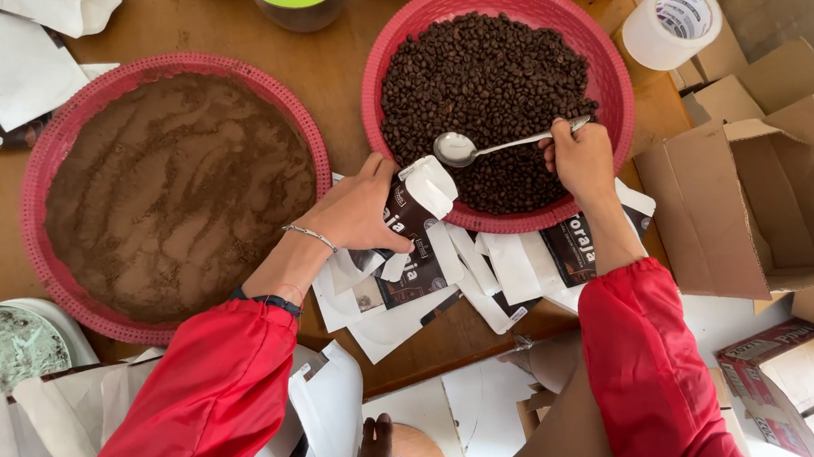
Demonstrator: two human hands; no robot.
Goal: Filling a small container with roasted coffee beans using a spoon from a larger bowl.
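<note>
Now the left hand [360, 208] grips a small black-and-white pouch [417, 209], its open mouth tilted toward the right hand [582, 157], which pinches a metal spoon [478, 145] just above it, over the coffee beans [488, 89] in the red basket [603, 33].

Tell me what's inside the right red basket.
The right basket holds dark coffee beans, with a spoon over them, held by the right hand. Beans cover the bottom.
</note>
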